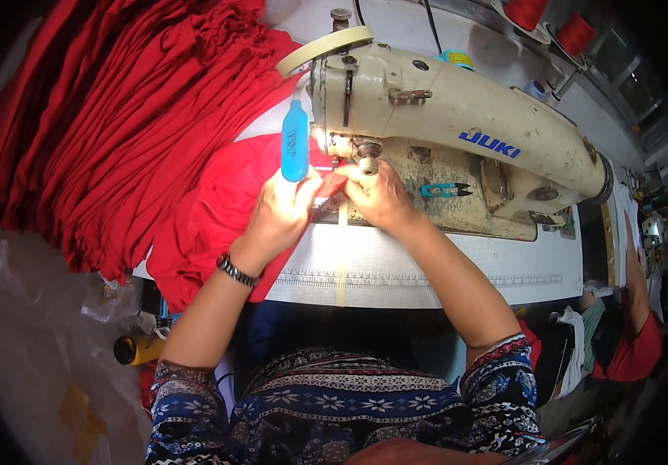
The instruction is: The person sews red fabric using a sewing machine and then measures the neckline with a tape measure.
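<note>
Under the head of a cream sewing machine (442, 101) lies red fabric (210, 201), lit by a small lamp with a blue handle (295, 143). My left hand (281, 208) pinches the fabric's edge just left of the needle area. On the other side, my right hand (380, 198) grips the same edge close to the presser foot, thumb and finger pressed together. The needle tip is too small to make out, partly hidden by my fingers.
A big heap of red fabric (117, 101) fills the left of the table. Blue thread snips (444, 190) lie on the machine bed. A printed ruler (427, 280) runs along the front edge. Red thread cones (574, 35) stand at the back right; another person's arm (634, 279) shows at far right.
</note>
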{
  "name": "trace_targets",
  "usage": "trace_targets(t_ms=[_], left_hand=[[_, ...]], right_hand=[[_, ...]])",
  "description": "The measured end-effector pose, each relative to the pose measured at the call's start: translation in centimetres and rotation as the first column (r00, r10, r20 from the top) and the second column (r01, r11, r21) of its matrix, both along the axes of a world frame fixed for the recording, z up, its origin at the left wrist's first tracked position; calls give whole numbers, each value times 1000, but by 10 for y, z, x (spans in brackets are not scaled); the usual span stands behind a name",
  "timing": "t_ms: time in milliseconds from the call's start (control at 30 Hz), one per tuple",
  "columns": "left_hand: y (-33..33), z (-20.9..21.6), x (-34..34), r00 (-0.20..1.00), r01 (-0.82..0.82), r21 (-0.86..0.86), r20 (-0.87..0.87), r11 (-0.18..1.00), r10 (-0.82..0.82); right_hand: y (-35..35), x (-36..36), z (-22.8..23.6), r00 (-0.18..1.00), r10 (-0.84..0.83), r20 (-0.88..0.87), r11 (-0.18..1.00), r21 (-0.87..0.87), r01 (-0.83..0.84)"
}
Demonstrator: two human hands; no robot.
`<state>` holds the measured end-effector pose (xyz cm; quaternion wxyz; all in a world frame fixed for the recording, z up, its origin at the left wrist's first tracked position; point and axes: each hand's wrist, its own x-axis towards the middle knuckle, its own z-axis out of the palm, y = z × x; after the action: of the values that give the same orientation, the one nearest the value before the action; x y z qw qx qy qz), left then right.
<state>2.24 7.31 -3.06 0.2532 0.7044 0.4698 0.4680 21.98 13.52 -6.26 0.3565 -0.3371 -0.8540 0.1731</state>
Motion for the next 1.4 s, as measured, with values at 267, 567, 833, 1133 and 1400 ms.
trace_targets(t_ms=[267,567,833,1133,1400], left_hand=[[50,-23,-22,946,119,-245,321,962,-35],[55,-37,-29,945,140,-275,324,951,-45],[20,1,-28,801,308,224,-586,925,-124],[33,-5,-38,741,378,94,-627,921,-240],[34,-7,-40,684,422,79,-681,903,-260]], right_hand=[[-1,-3,16,994,-98,38,966,-238,104],[-11,9,14,991,8,132,996,85,-19],[-24,17,7,980,120,160,959,236,-156],[-23,18,5,977,113,183,955,252,-157],[-25,17,6,981,102,166,968,212,-137]])
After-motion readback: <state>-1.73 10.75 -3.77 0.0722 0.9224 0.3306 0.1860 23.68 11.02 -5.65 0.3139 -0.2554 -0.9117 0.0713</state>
